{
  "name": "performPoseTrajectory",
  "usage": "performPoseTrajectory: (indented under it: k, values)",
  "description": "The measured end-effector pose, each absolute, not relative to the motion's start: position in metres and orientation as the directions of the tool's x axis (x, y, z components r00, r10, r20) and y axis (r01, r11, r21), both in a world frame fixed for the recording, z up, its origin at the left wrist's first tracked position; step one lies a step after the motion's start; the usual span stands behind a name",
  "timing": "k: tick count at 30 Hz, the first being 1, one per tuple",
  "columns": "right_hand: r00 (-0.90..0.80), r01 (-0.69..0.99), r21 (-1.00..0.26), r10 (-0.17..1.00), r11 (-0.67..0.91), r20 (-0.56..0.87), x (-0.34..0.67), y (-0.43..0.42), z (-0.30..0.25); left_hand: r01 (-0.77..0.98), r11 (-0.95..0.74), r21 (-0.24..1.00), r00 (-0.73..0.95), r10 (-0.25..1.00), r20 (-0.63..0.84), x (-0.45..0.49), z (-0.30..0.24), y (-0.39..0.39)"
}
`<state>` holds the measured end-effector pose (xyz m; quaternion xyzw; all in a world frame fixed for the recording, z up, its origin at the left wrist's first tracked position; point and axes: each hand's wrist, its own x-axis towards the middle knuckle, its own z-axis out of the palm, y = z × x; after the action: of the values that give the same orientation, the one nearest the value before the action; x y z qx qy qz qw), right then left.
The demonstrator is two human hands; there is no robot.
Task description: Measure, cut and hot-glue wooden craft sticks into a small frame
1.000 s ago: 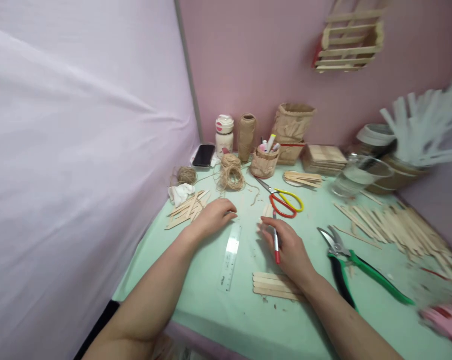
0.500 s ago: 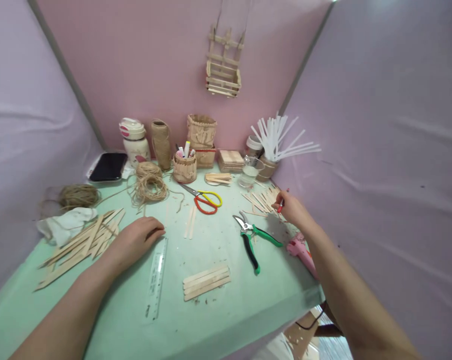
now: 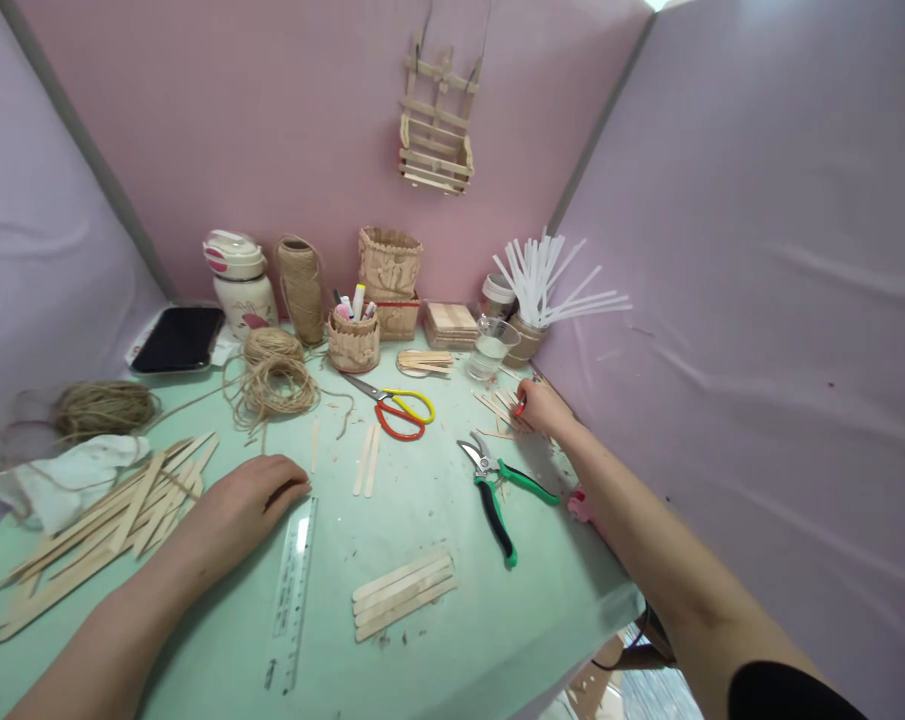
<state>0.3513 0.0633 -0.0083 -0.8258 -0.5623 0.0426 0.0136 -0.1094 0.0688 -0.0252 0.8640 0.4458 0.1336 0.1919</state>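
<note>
- the left hand is laid low on the worktop, back upward, fingers bent; a narrow gap is left between thumb and fingers, and nothing is seen held in it.
- its fingertips are placed just beside the far end of the ruler; whether the ruler is touched cannot be told.
- the right arm is stretched far forward, and the right hand is lowered at the loose sticks, fingers curled.
- a pen is clamped in the right hand, mostly hidden, its red end exposed; whether a stick is also pinched cannot be told.
- the loose sticks are heaped at the far right of the worktop, near the glass and the right wall.
- the right forearm is passed along the worktop's right edge, and the glue gun is partly covered by it.
- the shears are laid nearer than the loose sticks, blades spread.
- between ruler and shears, a broad stretch of worktop is seen, with two sticks at its far part and four sticks side by side nearer.
- behind the two sticks, the scissors are laid.
- the left forearm is flanked by the pointed sticks.
</note>
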Motion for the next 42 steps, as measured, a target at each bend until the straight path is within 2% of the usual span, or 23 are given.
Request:
performPoseTrajectory:
  k: [4, 12, 22, 33, 42]
  values:
    - [0.398, 0.915, -0.03, 0.914, -0.401, -0.079, 0.35, 0.066, -0.012, 0.723, -0.513, 0.463, 0.572, 0.82, 0.015, -0.109, -0.026, 0.069]
    - [0.434, 0.899, -0.019, 0.895, -0.438, -0.103, 0.353, 0.071, -0.015, 0.715, -0.519, 0.468, 0.58, 0.814, 0.016, -0.11, -0.028, 0.07]
    - [0.437, 0.897, -0.059, 0.899, -0.439, -0.032, 0.35, 0.066, -0.008, 0.715, -0.511, 0.477, 0.572, 0.82, 0.021, -0.11, -0.027, 0.069]
    - [0.339, 0.934, -0.092, 0.938, -0.344, -0.064, 0.333, 0.058, -0.005, 0.707, -0.528, 0.47, 0.583, 0.812, 0.034, -0.112, -0.03, 0.07]
    - [0.328, 0.943, -0.038, 0.941, -0.332, -0.087, 0.327, 0.059, -0.006, 0.709, -0.525, 0.471, 0.573, 0.818, 0.048, -0.11, -0.028, 0.068]
